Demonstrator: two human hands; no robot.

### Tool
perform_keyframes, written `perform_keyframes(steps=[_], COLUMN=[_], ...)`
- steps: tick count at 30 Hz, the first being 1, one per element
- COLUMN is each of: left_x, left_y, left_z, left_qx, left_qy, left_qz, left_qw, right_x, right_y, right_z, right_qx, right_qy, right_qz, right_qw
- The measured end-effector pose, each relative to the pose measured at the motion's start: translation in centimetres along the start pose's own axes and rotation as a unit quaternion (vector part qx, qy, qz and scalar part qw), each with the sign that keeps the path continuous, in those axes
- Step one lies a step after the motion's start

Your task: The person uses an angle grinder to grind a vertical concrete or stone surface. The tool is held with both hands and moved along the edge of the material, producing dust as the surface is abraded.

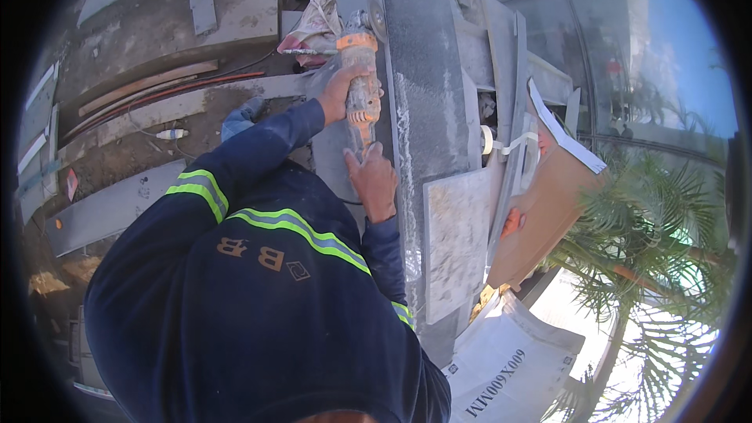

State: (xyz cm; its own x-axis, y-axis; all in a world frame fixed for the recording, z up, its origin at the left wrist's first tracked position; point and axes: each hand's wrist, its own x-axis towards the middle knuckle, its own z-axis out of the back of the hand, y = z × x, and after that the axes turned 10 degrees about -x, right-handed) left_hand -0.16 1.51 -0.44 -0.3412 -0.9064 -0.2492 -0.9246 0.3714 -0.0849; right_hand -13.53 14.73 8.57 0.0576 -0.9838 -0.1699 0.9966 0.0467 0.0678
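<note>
A dusty orange and grey angle grinder (362,94) points away from me, with its round disc (377,19) at the far end. My left hand (338,94) is wrapped around the middle of its body. Farther back, my right hand (374,184) closes on the narrow rear end. The disc stands upright at the left edge of a long dark grey stone slab (431,86). Pale dust streaks run along that slab near the edge. Whether the disc touches the stone, I cannot tell.
A crumpled plastic bag (319,19) lies left of the disc. A lighter stone tile (456,243) rests on the slab's right side, near a cardboard sheet (540,211). Planks (149,86), a cable connector (172,134) and stone pieces lie left; palm fronds (642,235) hang right.
</note>
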Motion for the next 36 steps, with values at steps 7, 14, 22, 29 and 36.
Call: perform_keyframes(steps=[7,14,22,29,36], left_x=[1.1,2.3,1.6,0.1,0.1], left_y=[-0.2,-1.0,-1.0,-0.4,-0.2], left_z=[-0.1,-0.2,-0.4,-0.9,-0.6], left_qx=[0.008,0.014,0.003,0.006,0.009], left_qy=[-0.007,-0.005,-0.011,-0.018,-0.023], left_qz=[-0.009,-0.009,0.006,0.006,0.005], left_qw=[1.0,1.0,1.0,1.0,1.0], right_x=[1.0,2.5,1.7,0.5,0.3], right_y=[-0.2,-0.3,-0.1,-0.2,-0.2], right_z=[0.1,-0.7,-0.6,0.0,0.0], right_qx=[-0.005,-0.016,-0.019,-0.002,0.003], right_qy=[-0.01,-0.045,-0.044,-0.009,0.0], right_qz=[0.013,0.035,0.025,0.013,0.008], right_qw=[1.0,0.998,0.999,1.0,1.0])
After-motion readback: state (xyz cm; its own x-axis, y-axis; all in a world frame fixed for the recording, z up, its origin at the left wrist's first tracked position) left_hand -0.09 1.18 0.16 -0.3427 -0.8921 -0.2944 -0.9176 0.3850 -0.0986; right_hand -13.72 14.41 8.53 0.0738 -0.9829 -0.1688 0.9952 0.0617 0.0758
